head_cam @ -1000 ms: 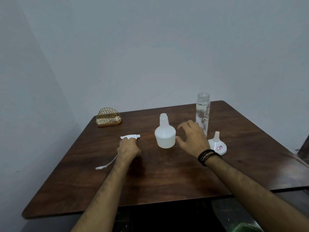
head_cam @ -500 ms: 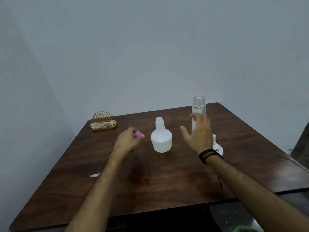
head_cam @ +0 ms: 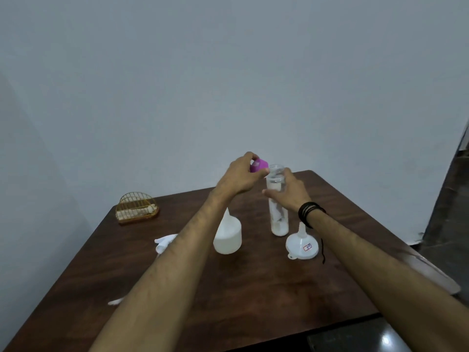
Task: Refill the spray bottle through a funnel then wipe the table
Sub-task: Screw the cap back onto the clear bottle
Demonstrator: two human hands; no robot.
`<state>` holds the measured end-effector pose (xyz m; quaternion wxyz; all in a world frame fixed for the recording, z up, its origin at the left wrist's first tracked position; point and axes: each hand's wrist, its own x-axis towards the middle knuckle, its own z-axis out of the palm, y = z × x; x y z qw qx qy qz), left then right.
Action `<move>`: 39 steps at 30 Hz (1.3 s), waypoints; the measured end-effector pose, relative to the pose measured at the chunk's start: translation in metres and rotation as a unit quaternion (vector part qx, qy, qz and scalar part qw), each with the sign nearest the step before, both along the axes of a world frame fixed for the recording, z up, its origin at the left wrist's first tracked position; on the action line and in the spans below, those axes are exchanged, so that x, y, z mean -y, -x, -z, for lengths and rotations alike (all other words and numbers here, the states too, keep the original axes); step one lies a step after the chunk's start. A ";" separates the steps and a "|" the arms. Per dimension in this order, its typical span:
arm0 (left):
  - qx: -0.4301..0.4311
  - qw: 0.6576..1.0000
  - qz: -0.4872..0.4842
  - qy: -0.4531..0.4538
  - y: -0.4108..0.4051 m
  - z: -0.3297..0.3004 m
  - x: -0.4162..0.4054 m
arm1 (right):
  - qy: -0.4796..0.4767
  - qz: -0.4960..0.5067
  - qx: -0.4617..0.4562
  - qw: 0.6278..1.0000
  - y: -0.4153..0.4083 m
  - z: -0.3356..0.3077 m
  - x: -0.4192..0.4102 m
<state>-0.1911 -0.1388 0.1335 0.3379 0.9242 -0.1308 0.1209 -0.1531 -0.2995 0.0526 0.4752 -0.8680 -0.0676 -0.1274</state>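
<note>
Magenta cap pinched in the left hand, thumb and fingertips curled round it, held just beside and slightly above the open mouth of the clear tall bottle. Right hand wraps the upper part of that bottle, a narrow grip with fingers curled round its wall; its base looks to rest on the dark wooden worktop.

White spray bottle stands upright, neck hidden behind the left forearm, just left of the clear bottle. White funnel sits spout-up, wide end down, near the right wrist, untouched. White sprayer head lies on the worktop further left.

Judgement: cap is off or coming off the supply bottle; funnel not yet seated, nothing poured. To do well: set the cap down clear of the pour path, turn the funnel over and seat its spout in the spray bottle neck, steady it, then tilt slowly.
</note>
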 end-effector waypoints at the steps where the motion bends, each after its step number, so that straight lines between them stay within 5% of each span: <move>1: -0.002 1.000 0.006 -0.021 -0.006 -0.001 0.005 | 0.001 -0.008 0.002 1.000 -0.001 0.001 -0.001; 14: -0.063 0.962 0.026 -0.265 -0.053 -0.023 0.038 | 0.009 -0.033 0.003 0.999 -0.007 0.008 0.003; 26: -0.139 0.944 0.198 -0.224 -0.052 -0.047 0.035 | 0.003 -0.028 0.009 1.000 -0.005 0.008 0.005; 28: -0.113 0.966 0.146 -0.180 -0.050 -0.046 0.039 | -0.003 -0.023 0.006 1.000 -0.003 0.007 0.006; 30: -0.066 0.968 0.004 -0.243 -0.050 -0.043 0.045 | -0.006 -0.021 0.002 1.000 -0.003 0.007 0.007; 32: -0.050 0.948 -0.040 -0.311 -0.052 -0.041 0.048 | -0.006 -0.021 -0.001 1.000 -0.004 0.007 0.008; 37: -0.143 0.951 0.193 -0.193 -0.044 -0.051 0.047 | 0.008 -0.017 0.000 1.000 -0.004 0.005 0.008; 39: -0.099 0.971 0.132 -0.176 -0.042 -0.050 0.053 | 0.003 -0.019 0.005 1.000 -0.003 0.005 0.006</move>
